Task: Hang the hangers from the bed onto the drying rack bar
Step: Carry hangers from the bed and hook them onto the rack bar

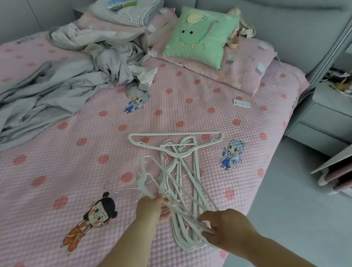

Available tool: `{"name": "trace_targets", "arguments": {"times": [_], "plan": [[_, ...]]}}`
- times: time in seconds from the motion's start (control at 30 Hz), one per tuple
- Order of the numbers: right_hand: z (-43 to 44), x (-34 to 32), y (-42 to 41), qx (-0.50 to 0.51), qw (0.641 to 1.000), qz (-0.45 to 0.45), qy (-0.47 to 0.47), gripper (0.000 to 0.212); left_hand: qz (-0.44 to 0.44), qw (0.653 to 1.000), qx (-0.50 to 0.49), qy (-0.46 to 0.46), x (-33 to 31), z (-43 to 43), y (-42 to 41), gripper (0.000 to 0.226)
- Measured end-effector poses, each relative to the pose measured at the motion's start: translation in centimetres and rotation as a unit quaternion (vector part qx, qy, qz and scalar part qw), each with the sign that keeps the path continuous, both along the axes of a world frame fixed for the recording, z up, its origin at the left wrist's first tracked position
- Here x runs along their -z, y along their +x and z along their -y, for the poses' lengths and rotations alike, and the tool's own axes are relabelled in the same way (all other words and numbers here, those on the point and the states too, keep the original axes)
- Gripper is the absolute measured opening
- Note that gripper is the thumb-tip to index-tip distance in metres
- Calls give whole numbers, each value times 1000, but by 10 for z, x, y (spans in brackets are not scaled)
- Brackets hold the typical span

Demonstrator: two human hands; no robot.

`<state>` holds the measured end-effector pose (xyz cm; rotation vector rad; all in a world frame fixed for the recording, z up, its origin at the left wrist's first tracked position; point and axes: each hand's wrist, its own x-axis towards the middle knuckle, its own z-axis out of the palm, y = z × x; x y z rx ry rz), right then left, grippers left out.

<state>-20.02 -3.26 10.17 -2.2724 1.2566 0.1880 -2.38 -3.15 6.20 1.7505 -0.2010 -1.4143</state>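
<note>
Two hands grip a pile of white hangers on the near right part of the bed

Nearest, the right hand (225, 227) has its fingers curled round the near ends of the hangers (177, 179), and just left of it and a little farther the left hand (151, 207) pinches another part of the same tangle; the hangers lie overlapping on the pink dotted cover of the bed (39, 178), with one lying crosswise at the far end of the pile; beyond them, to the right, a small white tag (241, 103) lies on the cover, and a grey nightstand (329, 118) stands beside the bed on the right; farther off a crumpled grey sheet (59, 87) spreads over the left side, a green pillow (198, 35) leans at the far right, and a folded blanket (129, 4) sits farthest away
</note>
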Motion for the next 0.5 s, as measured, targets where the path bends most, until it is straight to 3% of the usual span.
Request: {"name": "trace_targets", "arguments": {"times": [0.13, 0.2, 0.33, 0.5], "plan": [[-7, -21, -8, 20, 998, 55, -23, 46, 106, 993, 32, -33, -25, -2, 12, 23], [-6, -30, -17, 33, 995, 61, -72, 45, 179, 974, 115, -71, -42, -3, 11, 16], [4, -57, -48, 107, 980, 38, -163, 50, 265, 913, 275, -142, -88, -2, -19, 20], [-21, -102, -126, 273, 923, 38, -269, 57, 300, 818, 435, -225, -146, -10, -95, 28]]}}
